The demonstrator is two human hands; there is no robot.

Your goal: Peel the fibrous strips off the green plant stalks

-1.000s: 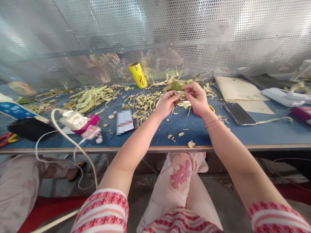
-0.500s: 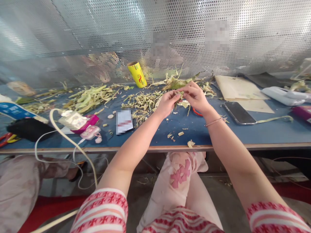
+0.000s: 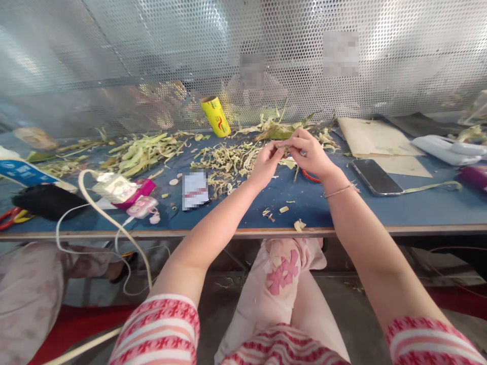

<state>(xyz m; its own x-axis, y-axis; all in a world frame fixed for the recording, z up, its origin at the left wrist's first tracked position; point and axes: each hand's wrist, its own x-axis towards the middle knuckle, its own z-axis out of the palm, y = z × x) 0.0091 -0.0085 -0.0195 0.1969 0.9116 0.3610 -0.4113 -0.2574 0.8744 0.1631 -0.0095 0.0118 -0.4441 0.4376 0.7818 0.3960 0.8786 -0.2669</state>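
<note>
Perforated metal backs a blue tabletop [image 3: 380, 208] strewn with husk scraps [image 3: 224, 159]. At upper centre of the frame, the left hand [image 3: 266, 163] and right hand [image 3: 310, 154] meet, fingers pinched on a small green stem [image 3: 286, 147] held just above the scraps, a phone [image 3: 376, 177] lying to their right.

Looks like a small workshop or sorting line, not a home. There's a long blue workbench [image 3: 418, 213] backed by a perforated metal screen [image 3: 114, 61], heaps of trimmed plant strips [image 3: 144, 149] all over it, a yellow roll [image 3: 215, 116], and another person's lap [image 3: 30, 289] just to the left.
</note>
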